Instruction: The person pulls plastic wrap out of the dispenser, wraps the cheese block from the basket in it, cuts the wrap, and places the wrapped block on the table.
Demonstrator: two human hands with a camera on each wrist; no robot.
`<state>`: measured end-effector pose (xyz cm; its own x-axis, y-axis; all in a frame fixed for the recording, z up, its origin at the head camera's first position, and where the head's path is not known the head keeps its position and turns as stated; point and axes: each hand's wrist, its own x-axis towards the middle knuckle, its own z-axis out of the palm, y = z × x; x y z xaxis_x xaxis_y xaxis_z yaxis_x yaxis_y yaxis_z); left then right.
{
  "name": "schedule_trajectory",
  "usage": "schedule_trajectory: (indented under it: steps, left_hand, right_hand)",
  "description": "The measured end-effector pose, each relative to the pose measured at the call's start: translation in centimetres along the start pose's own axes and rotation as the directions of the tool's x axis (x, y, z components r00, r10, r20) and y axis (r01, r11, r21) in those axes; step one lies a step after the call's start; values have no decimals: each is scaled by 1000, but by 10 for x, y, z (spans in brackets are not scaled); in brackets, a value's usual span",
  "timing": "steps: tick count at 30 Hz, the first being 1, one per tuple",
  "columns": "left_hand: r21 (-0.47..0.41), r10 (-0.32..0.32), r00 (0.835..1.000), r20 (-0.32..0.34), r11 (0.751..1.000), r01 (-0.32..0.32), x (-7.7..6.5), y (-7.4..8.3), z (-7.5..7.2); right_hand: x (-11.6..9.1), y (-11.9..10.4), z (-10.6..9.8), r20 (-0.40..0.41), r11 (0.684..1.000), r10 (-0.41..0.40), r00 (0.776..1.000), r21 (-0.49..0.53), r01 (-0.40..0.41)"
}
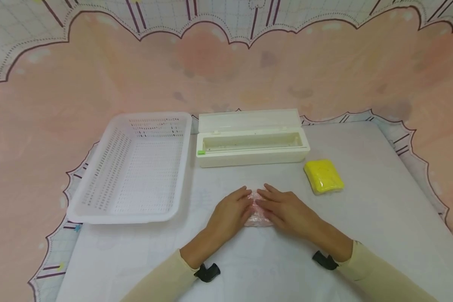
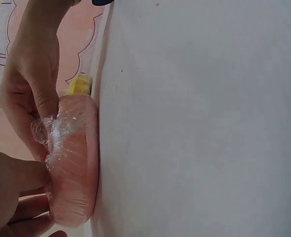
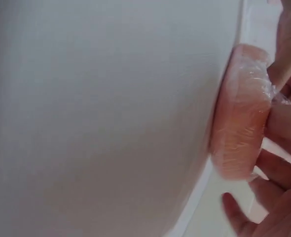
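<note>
A thick pink block wrapped in clear plastic film [image 1: 258, 216] lies on the table between the two hands. Its film looks wrinkled and bunched on top in the left wrist view. The left hand [image 1: 230, 212] touches the block's left side and top with its fingertips. From the other side, the right hand [image 1: 288, 209] presses on the film, fingers fairly straight and spread. Some fingertips are hidden behind the block [image 3: 239, 118] in the right wrist view. A yellow film-wrapped block [image 1: 324, 176] lies beyond the right hand.
A white perforated plastic basket [image 1: 179, 180] stands at the left. Behind the hands is a long white box [image 1: 253, 158] with its lid raised and a small green piece [image 1: 201, 152] at its front left. A white cover [image 1: 381, 218] spreads over the table; patterned cloth [image 1: 226, 84] hangs behind.
</note>
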<state>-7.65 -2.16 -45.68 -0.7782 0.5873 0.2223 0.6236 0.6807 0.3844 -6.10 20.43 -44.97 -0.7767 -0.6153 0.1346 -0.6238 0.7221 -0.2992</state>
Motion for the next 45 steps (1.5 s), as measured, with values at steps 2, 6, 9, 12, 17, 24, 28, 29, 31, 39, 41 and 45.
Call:
schedule_trajectory:
  steps: [2,6,9,12,17,24,28,29,31,39,41,45]
  left_hand:
    - [-7,12,1000,7,1000,-12,2,-1,-2]
    - [-35,61,996,67,998,-59,5,-10,-3]
    - [-53,118,985,127,992,-112,6,-20,-2]
    - [-44,181,969,170,983,-176,5,-26,-4]
    - [0,252,936,246,966,-260,-1,-27,-13]
    - [-77,199,895,398,980,-183,-12,-29,-16]
    - [-210,169,926,338,972,-101,-10,-30,-12]
    - [-281,145,930,338,959,-47,-8,-29,-12]
    - [-412,63,930,361,906,99,-6,-28,-14]
    - [-791,-34,834,551,295,535,3,-16,-8]
    - [-799,-63,816,574,177,575,4,-14,-4]
    - [-802,-95,799,594,18,598,8,-12,0]
  right_hand:
    - [0,2,-2,-7,997,-64,998,-47,64]
    - [-1,7,-4,3,975,-183,983,-131,182]
    - [-4,12,-4,16,956,-242,970,-165,241]
    - [-6,15,-4,37,944,-283,958,-168,285]
    - [-9,14,-5,95,928,-298,950,-202,311]
    - [-7,9,-2,70,900,-316,946,-294,322]
    - [-10,9,-2,74,978,-184,980,-84,190]
    - [-11,8,-3,80,993,-122,989,13,121]
    - [-11,8,-5,117,970,28,993,236,-55]
    - [-4,3,-15,457,318,399,795,744,-588]
    - [-3,3,-19,505,188,398,766,772,-607]
    - [-5,6,-27,524,129,342,780,796,-592]
